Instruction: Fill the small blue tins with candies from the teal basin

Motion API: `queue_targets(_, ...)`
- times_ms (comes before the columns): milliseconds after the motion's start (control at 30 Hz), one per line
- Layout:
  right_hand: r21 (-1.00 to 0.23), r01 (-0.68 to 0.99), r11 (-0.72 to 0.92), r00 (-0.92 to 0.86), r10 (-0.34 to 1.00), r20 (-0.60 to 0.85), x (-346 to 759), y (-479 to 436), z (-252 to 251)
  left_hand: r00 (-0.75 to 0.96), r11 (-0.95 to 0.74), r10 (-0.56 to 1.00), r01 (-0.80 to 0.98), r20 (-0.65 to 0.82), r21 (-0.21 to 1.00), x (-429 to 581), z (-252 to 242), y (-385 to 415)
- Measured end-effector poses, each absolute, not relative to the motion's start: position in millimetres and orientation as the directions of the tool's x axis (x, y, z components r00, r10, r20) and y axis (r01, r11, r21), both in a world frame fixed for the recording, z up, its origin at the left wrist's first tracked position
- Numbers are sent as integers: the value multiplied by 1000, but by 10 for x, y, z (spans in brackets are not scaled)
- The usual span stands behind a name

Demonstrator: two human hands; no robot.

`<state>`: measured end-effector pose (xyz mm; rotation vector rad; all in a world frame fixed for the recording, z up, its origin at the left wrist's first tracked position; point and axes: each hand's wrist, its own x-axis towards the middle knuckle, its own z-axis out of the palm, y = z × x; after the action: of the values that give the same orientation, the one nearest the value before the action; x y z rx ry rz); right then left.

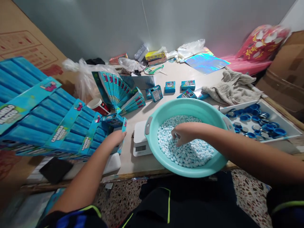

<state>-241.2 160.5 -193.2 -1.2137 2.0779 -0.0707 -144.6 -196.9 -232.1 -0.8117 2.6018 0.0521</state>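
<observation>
A teal basin (166, 110) sits on a small white scale (140, 141) and holds a heap of pale blue candies (190, 152). My right hand (181, 134) is down in the candies with its fingers curled in a pinch. My left hand (115, 138) rests on a small blue carton (121, 134) at the end of a stack of flat blue cartons (47, 126); its fingers are closed around the carton's edge.
Folded blue boxes (156, 92) stand behind the basin, beside a fan of flat cartons (114, 88). A white tray of blue caps (258, 122) lies at right, behind it a grey cloth (234, 87). Bags, a red cup (98, 106) and clutter line the wall.
</observation>
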Motion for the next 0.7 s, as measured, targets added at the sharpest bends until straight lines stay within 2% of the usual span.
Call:
queue_targets(133, -411, -728, 549, -279, -785, -553, -2449, 1625, -1947, -747, 799, -601, -579, -285, -165, -1309, -2209, -1815)
queue_targets(200, -413, -725, 551, -284, -786, -550, -2470, 1636, -1957, -783, 794, -606, -589, -140, -150, -1158, -2129, -1653)
queue_targets(267, -419, -725, 546, -282, -791, -542, -2489, 1640, -1973, -818, 820, -568, -571, 92, -21, -1002, -2053, -1425)
queue_targets(333, -442, -726, 527, -258, -804, -536, -2495, 1636, -1995, -777, 844, -537, -493, 330, 212, -919, -1999, -1161)
queue_targets(400, -468, -724, 506, -223, -814, -536, -2476, 1630, -2006, -710, 834, -529, -333, 464, 440, -978, -1975, -908)
queue_targets(467, -492, -721, 488, -180, -817, -547, -2448, 1634, -1978, -727, 805, -492, -171, 479, 567, -1192, -1979, -706)
queue_targets(567, -536, -702, 469, -182, -846, -501, -2497, 1683, -1826, -878, 739, -354, -51, 322, 672, -1665, -2008, -525)
queue_targets(633, -528, -701, 480, -309, -871, -382, -2681, 1744, -1680, -949, 698, -276, -92, 149, 710, -1922, -2027, -472)
queue_targets(700, -439, -689, 577, -558, -809, -187, -3006, 1814, -1561, -978, 725, -209, -156, -2, 671, -2045, -2041, -448)
